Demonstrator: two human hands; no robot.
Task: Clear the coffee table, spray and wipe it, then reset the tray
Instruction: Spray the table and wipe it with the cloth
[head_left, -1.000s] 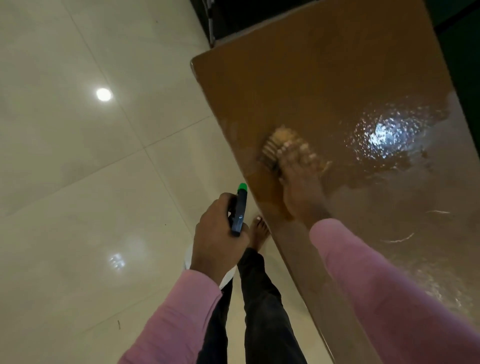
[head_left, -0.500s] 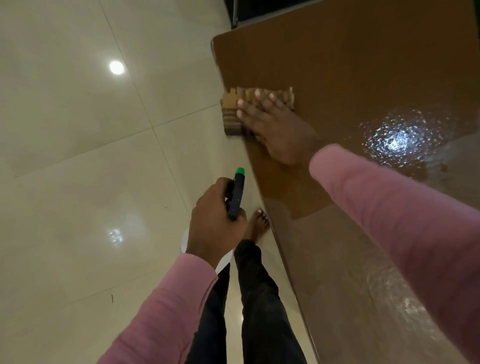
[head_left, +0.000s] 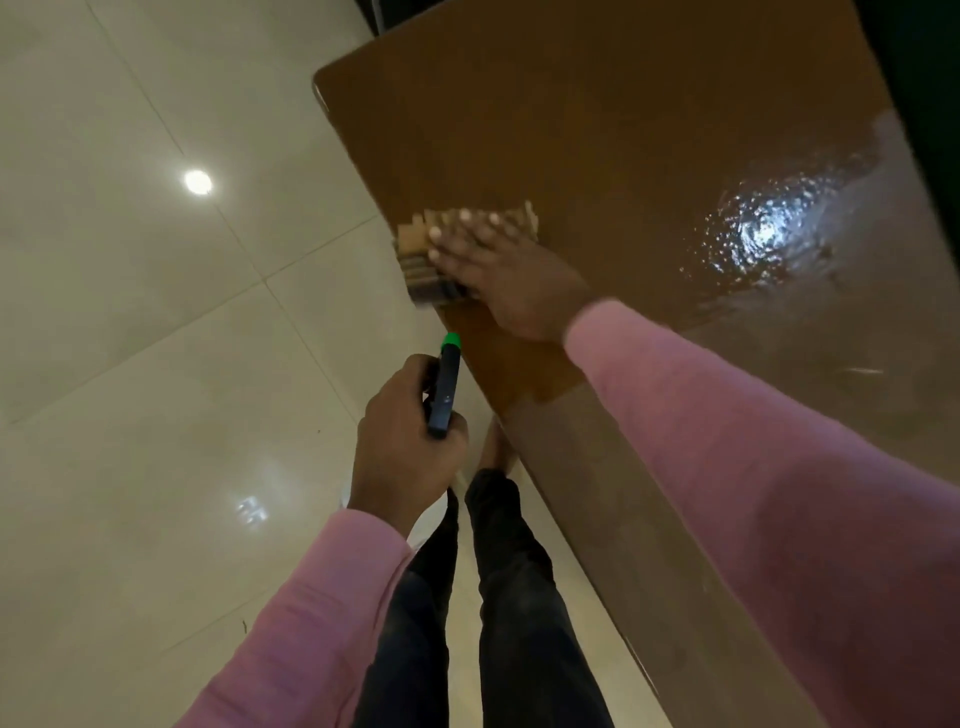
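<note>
Tile floor fills frame left; wet glare upper right on coffee table. Straight fingers of right hand press striped cloth at table's left edge; left hand grips spray bottle below.

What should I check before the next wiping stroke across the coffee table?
1. Cloth under the right hand, fingers flat on it: ok.
2. Cloth fully on the coffee table: not ok, one end hangs over the left edge.
3. Spray bottle gripped in the left hand, held off the table over the floor: ok.
4. Wet patch wiped: not ok, droplets glisten on the right side of the tabletop.
5. Tray ready for the reset: cannot tell, it is not in view.
</note>
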